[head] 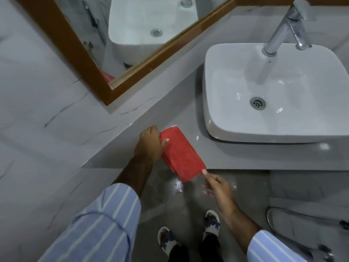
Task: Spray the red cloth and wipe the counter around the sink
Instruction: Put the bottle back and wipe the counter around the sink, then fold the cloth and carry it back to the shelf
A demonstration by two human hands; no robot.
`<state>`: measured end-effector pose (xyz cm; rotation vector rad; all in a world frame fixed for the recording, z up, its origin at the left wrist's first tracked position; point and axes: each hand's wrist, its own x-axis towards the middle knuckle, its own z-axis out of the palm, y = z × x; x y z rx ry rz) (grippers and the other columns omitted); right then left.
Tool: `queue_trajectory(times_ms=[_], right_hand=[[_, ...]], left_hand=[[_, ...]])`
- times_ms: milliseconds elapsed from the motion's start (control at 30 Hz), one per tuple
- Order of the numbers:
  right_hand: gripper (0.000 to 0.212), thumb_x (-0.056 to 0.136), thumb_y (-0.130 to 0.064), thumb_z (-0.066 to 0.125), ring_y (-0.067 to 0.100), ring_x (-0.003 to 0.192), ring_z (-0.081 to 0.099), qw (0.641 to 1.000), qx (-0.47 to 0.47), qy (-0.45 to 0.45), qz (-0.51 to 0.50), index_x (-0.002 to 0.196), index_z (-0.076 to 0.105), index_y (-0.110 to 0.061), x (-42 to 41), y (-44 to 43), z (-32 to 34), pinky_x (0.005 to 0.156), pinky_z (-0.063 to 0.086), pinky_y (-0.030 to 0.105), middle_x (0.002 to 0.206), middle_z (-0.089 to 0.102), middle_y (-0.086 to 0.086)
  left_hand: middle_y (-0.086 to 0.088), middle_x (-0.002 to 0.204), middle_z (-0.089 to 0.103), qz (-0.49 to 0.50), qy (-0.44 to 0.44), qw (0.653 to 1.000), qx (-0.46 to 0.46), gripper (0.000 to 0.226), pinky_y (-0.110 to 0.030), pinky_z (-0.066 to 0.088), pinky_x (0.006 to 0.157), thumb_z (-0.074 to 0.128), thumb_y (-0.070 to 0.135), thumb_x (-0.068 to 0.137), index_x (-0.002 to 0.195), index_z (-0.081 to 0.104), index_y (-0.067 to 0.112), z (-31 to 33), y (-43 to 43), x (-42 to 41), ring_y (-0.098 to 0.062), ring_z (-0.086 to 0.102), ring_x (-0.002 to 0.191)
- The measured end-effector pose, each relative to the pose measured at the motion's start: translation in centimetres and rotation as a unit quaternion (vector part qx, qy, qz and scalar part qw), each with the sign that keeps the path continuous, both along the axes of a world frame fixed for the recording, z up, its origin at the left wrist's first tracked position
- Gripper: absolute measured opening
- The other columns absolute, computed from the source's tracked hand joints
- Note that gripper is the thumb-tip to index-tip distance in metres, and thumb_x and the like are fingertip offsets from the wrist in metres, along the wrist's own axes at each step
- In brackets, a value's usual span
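Note:
A folded red cloth lies on the grey counter to the left of the white sink, with its near end hanging over the counter's front edge. My left hand grips the cloth's far left end, thumb on top. My right hand is below the counter's edge, its fingertips pinching the cloth's near right corner. No spray bottle is in view.
A chrome tap stands behind the basin. A wood-framed mirror leans along the wall at the back left. The grey floor below has a wet shiny patch. A hose lies at lower right.

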<state>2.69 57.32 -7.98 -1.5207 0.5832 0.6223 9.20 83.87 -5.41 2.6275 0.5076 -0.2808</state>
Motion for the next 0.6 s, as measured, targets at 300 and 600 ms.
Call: queue_trajectory(times_ms=[300,600], right_hand=[[0.039,0.08,-0.031,0.088,0.025,0.101,0.076,0.993,0.076,0.091,-0.016,0.105,0.076,-0.004,1.6,1.8,-0.2,0.094,0.054,0.037,0.108,0.082,0.011],[0.018,0.086,-0.016,0.083,0.008,0.055,0.069,0.996,0.062,-0.028,-0.057,0.088,0.075,-0.001,2.6,-7.4,6.9,0.05,0.052,0.017,0.075,0.077,0.007]], left_hand=[[-0.021,0.102,0.077,0.118,0.061,0.986,-0.103,0.014,-0.034,0.052,0.084,0.073,0.017,0.09,0.098,0.076,0.005,0.9,-2.3,0.6,-0.037,0.071,0.101],[-0.005,0.073,0.07,0.247,0.003,0.804,-0.542,0.014,-0.031,0.061,0.059,0.068,-0.001,0.092,0.104,0.066,0.005,6.1,-8.9,-3.7,-0.013,0.067,0.056]])
